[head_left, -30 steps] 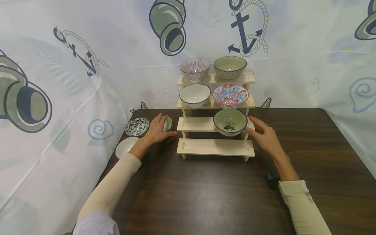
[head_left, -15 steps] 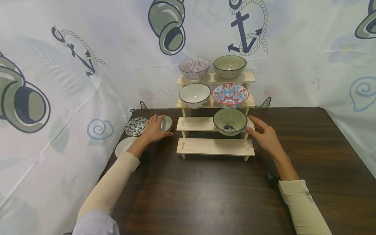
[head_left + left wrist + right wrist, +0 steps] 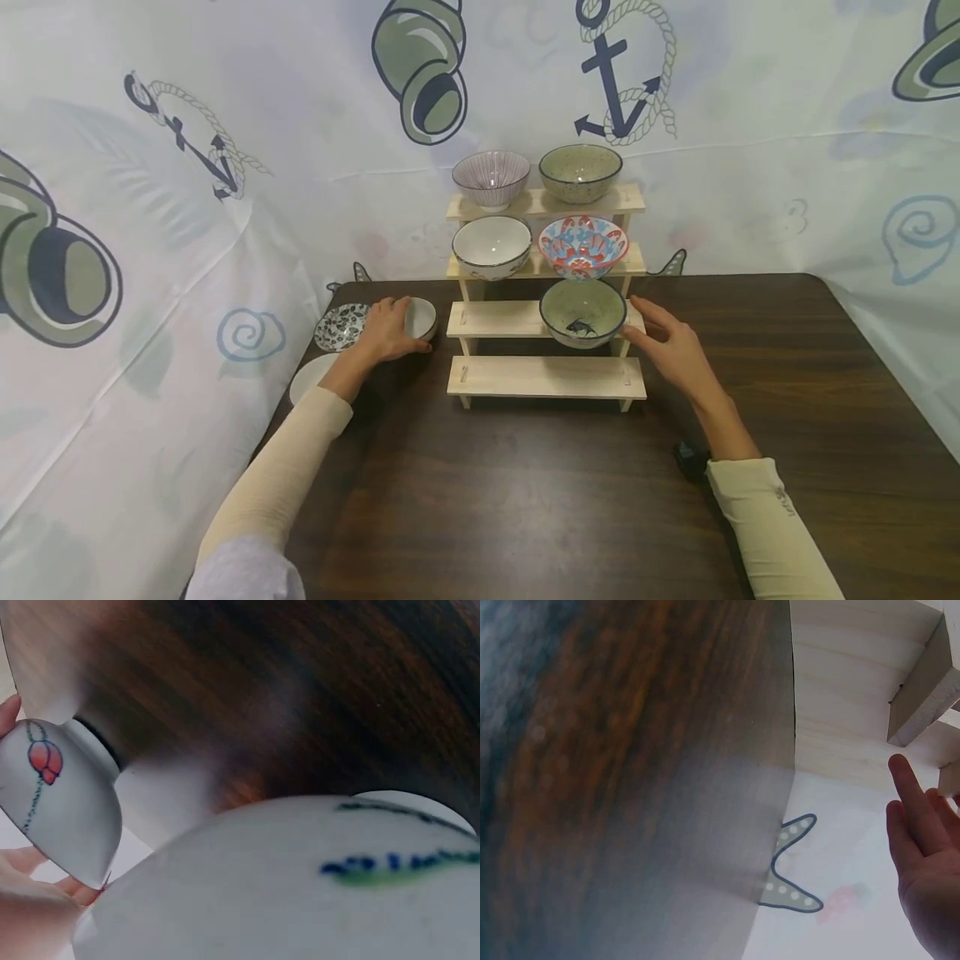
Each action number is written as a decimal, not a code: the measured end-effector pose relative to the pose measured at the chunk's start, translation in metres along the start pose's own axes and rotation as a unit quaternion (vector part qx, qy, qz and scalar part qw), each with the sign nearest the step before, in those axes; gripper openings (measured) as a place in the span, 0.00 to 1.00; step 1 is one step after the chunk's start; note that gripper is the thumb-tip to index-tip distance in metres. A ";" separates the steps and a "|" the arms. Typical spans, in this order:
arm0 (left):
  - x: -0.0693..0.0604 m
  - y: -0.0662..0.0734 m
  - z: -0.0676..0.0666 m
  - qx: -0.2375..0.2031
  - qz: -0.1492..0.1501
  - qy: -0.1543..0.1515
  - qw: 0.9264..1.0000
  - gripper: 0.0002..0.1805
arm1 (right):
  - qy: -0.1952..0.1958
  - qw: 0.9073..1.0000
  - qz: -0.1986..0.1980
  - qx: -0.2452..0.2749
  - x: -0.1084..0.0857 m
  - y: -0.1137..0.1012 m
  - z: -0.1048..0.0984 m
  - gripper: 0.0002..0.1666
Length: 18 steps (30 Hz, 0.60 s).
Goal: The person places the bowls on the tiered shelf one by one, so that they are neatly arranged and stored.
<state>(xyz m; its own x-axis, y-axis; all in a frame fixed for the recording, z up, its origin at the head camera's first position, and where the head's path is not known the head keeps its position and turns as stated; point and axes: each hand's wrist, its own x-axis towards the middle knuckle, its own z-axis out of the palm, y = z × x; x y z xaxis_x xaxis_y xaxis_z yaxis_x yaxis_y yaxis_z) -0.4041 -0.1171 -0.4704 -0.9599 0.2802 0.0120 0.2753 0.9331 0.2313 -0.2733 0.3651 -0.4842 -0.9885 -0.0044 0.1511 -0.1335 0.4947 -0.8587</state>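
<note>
My left hand [image 3: 386, 329] grips a small white bowl [image 3: 422, 317] at the table's far left, thumb on its near side. In the left wrist view a red flower shows on this bowl's outside, with fingers on opposite sides of its rim. Beside that hand lie a black-and-white patterned bowl [image 3: 341, 326] and a white bowl [image 3: 309, 377], partly hidden by the arm. My right hand [image 3: 675, 350] is at the right end of the third tier, fingers extended. Its thumb tip meets or nearly meets the rim of a green bowl [image 3: 583, 312] with a dark motif inside.
A wooden tiered stand [image 3: 547, 377] carries the green bowl, a white bowl [image 3: 492, 245], a red-and-blue bowl [image 3: 583, 244], a striped bowl [image 3: 491, 177] and an olive bowl [image 3: 581, 172]. Printed cloth [image 3: 300, 100] hangs behind and left of the dark wooden table [image 3: 510, 500].
My left hand has shifted slightly left and its thumb has drawn in against the small white bowl, more of which now shows. My right hand keeps its place beside the green bowl.
</note>
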 end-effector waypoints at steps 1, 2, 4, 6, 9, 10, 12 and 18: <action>0.001 0.000 0.000 -0.002 0.002 0.005 1.000 0.60 | 0.000 1.000 0.000 0.001 0.000 0.000 -0.001 0.43; 0.001 -0.001 0.000 -0.006 0.003 0.011 1.000 0.60 | 0.000 1.000 0.000 0.002 0.000 -0.001 -0.001 0.43; 0.002 -0.002 0.000 -0.010 0.007 0.024 1.000 0.60 | 0.000 1.000 0.001 0.005 0.000 -0.002 -0.001 0.43; 0.001 -0.002 -0.002 -0.014 0.011 0.037 0.999 0.59 | 0.002 1.000 0.001 0.006 0.000 -0.003 -0.002 0.42; -0.002 -0.003 -0.004 -0.018 0.014 0.053 0.998 0.58 | 0.002 1.000 0.000 0.008 -0.001 -0.003 -0.001 0.42; -0.004 -0.003 -0.006 -0.021 0.012 0.055 0.998 0.58 | 0.001 1.000 -0.001 0.008 -0.001 -0.003 -0.001 0.42; -0.007 -0.002 -0.011 -0.030 0.009 0.058 0.998 0.58 | 0.000 1.000 -0.002 0.006 0.000 -0.003 0.000 0.42; -0.014 -0.002 -0.017 -0.045 0.000 0.064 0.997 0.58 | 0.007 1.000 0.003 0.000 0.001 0.000 0.000 0.41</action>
<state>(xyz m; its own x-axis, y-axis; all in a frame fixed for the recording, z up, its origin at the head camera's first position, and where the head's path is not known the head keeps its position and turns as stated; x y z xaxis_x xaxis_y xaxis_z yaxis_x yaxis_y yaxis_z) -0.3919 -0.1271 -0.4547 -0.9606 0.2428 0.1353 0.2741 0.9077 0.3176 -0.2744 0.3647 -0.4841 -0.9884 0.0104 0.1516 -0.1267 0.4941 -0.8601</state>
